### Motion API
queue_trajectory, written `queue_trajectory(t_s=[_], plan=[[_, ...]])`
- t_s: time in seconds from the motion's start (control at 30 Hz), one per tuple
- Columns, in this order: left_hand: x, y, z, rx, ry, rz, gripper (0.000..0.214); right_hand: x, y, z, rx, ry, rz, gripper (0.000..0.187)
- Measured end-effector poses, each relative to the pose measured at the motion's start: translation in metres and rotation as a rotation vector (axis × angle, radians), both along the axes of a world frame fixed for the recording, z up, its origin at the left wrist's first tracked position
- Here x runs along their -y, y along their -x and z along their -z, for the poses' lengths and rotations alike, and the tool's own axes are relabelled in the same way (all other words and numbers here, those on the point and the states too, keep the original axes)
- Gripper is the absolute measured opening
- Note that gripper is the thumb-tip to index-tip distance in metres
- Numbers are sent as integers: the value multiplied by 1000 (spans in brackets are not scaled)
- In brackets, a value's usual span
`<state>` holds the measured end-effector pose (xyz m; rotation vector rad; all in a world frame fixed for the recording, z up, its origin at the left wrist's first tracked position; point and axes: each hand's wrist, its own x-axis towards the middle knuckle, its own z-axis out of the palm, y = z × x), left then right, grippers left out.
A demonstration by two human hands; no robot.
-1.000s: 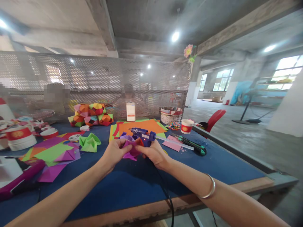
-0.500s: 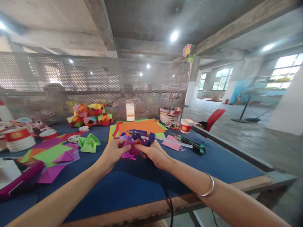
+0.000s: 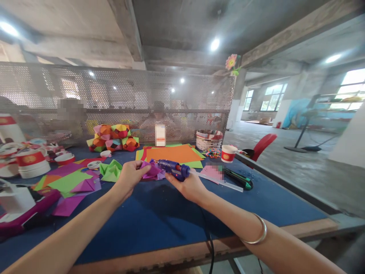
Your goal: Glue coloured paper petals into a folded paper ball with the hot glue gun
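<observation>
My left hand (image 3: 131,176) pinches a folded purple paper piece (image 3: 152,171) above the blue table. In my right hand (image 3: 191,185) is a dark blue glue gun (image 3: 174,169), with a long clear glue stick (image 3: 222,181) jutting from its back and a small red light showing. The gun's nozzle points left and lies just over the purple paper; whether it touches cannot be made out. Left of my left hand sits a folded light green paper piece (image 3: 110,170). Behind the gun lie stacked coloured sheets (image 3: 173,153), orange on top.
Finished paper balls (image 3: 114,137) stand at the back by a perforated metal screen (image 3: 114,91). A woven basket (image 3: 209,140), a paper cup (image 3: 228,153) and a black-green cutter (image 3: 238,178) are to the right. Loose paper and stacked cups (image 3: 32,163) fill the left. A cord (image 3: 211,243) hangs over the front edge.
My right hand has let go of the purple paper and drawn slightly right with the glue gun. My left hand keeps the paper. The view has shifted a little left.
</observation>
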<state>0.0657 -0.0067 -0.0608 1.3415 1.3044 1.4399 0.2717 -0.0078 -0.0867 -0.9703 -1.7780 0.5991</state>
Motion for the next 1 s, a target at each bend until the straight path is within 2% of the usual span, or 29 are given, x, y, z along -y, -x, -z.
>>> queue_trajectory(t_s=[0.1, 0.27, 0.8, 1.0], plan=[[-1, 1, 2, -16, -13, -1, 32, 6, 1, -4, 70, -11, 40, 19], [0, 0, 1, -43, -36, 0, 32, 12, 3, -11, 116, -44, 25, 14], [1, -5, 0, -44, -24, -9, 28, 17, 4, -18, 264, -25, 95, 17], [2, -4, -1, -56, -27, 4, 25, 15, 4, -15, 272, -75, 116, 17]])
